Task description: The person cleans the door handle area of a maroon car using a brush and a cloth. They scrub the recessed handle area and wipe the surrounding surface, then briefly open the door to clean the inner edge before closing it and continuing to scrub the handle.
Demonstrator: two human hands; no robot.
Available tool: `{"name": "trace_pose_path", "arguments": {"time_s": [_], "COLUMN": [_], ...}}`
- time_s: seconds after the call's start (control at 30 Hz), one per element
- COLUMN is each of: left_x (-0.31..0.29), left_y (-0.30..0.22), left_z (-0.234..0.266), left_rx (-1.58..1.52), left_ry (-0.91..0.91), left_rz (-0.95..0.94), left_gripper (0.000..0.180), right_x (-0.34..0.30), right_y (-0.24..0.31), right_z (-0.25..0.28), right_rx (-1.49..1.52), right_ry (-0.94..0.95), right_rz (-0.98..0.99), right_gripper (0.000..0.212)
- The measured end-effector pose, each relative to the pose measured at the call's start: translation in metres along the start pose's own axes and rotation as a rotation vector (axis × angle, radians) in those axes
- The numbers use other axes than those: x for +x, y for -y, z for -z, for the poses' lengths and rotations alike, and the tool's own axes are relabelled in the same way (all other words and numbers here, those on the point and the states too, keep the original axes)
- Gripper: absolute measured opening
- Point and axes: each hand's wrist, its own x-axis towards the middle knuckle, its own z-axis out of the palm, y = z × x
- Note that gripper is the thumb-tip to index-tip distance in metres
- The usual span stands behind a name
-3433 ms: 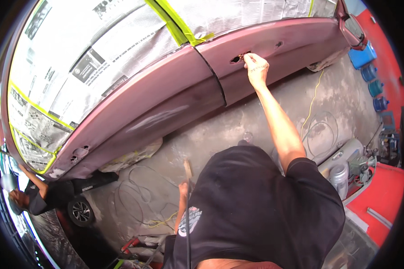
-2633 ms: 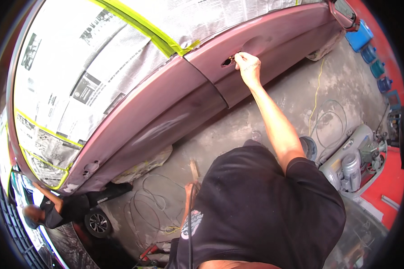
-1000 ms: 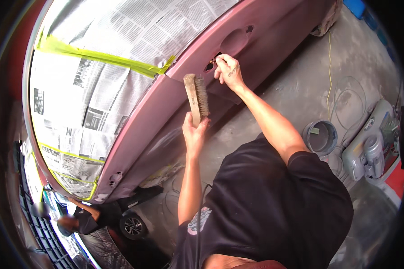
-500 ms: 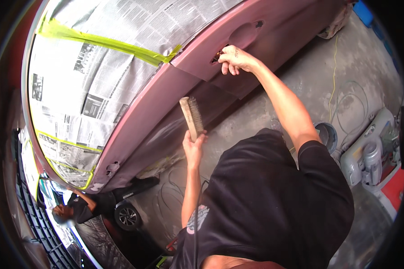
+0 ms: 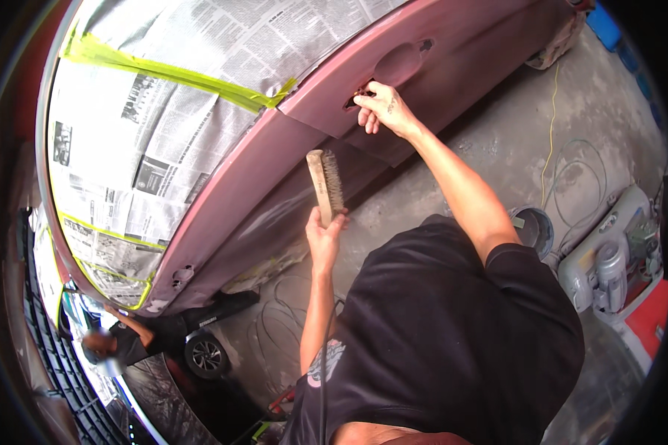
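My left hand (image 5: 323, 236) is closed around the lower end of a wooden-handled bristle brush (image 5: 321, 178). The brush points up, its bristles facing right, apart from the car's side. My right hand (image 5: 390, 110) reaches up to a dull pink car door panel (image 5: 304, 141). Thumb and forefinger are pinched at the edge of a dark opening (image 5: 351, 99) in that panel, with the other fingers curled below. Whatever lies between those fingertips is too small to make out. Right beside the opening is a round recess (image 5: 399, 65).
Newspaper (image 5: 178, 133) covers the car's windows, held by yellow-green tape (image 5: 171, 70). At right stand a bucket (image 5: 533, 228), a grey bumper-like part (image 5: 597, 237) and a red-topped surface (image 5: 649, 315). Hoses (image 5: 274, 319) lie on the floor. Another person (image 5: 133, 341) is at lower left, beside a wheel (image 5: 206, 356).
My left hand and the brush have shifted slightly right, the brush now more upright. My right hand has moved a little lower but stays at the opening.
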Motion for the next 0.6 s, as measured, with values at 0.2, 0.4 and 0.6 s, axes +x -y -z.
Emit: {"name": "trace_pose_path", "arguments": {"time_s": [0.2, 0.4, 0.6], "left_x": [-0.004, -0.009, -0.017], "left_y": [-0.004, 0.009, 0.019], "left_z": [-0.001, 0.007, 0.010], "left_rx": [0.011, 0.033, 0.025], "left_ry": [-0.035, -0.057, -0.058], "left_rz": [0.010, 0.021, 0.020], "left_gripper": [0.018, 0.018, 0.020], "right_x": [-0.004, 0.007, -0.002], "right_y": [-0.011, -0.016, -0.012], "right_z": [-0.005, -0.016, -0.015], "right_rx": [0.361, 0.776, 0.421], "right_ry": [0.035, 0.015, -0.069], "right_rz": [0.050, 0.012, -0.032], "right_gripper": [0.026, 0.014, 0.021]}}
